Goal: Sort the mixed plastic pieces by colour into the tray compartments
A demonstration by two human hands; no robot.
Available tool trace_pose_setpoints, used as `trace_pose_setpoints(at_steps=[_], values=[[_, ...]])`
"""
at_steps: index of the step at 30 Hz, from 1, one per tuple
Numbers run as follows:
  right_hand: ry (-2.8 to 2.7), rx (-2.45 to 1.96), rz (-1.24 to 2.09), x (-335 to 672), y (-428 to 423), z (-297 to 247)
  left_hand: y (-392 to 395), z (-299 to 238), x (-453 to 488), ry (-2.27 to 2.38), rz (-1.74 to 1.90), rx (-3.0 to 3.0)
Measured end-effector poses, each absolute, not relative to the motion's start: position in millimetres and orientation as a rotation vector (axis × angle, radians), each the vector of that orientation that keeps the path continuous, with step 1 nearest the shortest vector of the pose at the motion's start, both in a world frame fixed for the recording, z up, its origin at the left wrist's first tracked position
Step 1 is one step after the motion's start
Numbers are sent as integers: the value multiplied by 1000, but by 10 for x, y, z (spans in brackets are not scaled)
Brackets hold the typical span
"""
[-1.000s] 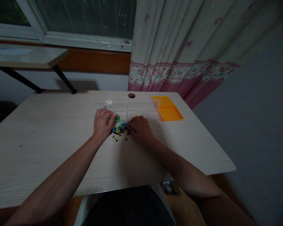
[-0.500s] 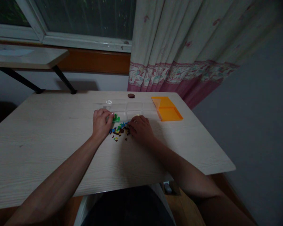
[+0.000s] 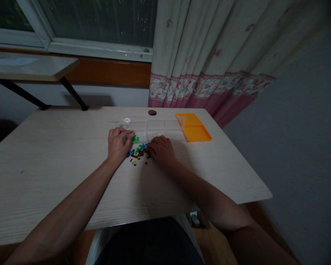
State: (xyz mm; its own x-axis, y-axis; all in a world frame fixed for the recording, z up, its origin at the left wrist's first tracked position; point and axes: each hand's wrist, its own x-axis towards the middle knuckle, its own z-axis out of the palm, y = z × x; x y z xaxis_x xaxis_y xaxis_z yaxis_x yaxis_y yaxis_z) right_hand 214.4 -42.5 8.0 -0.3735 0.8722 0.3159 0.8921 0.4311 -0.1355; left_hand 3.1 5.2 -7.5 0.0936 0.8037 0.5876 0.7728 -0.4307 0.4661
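A small heap of tiny coloured pieces [image 3: 138, 152] lies on the pale wooden table [image 3: 57, 162], between my two hands. My left hand [image 3: 117, 144] rests at the heap's left edge with its fingers curled over some green pieces [image 3: 135, 139] by a clear compartment tray [image 3: 154, 127]. My right hand [image 3: 161, 150] lies on the heap's right side with fingers bent down onto the pieces. What either hand pinches is too small to make out.
An orange lid [image 3: 193, 127] lies to the right of the clear tray. A round cable hole [image 3: 152, 112] sits near the table's far edge. Behind are a window, a curtain [image 3: 209, 55] and a side shelf [image 3: 30, 66] at the left.
Both hands have stayed over the heap; the left hand's fingers shifted slightly around the green pieces. The view drifted a little.
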Motion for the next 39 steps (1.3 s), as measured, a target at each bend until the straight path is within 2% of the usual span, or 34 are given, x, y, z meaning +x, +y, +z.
trace_pose_setpoints(at_steps=[22,31,39], values=[[-2358,-1560,-96,2141,-440,115,35,-69,30,1597,1307,2310],[-2284,-1538,59,2177,-435,111,13,-47,52,1494,1251,2380],[-2095,-1428,260,2195,-344,78,-62,8,104,1136,1114,2539]])
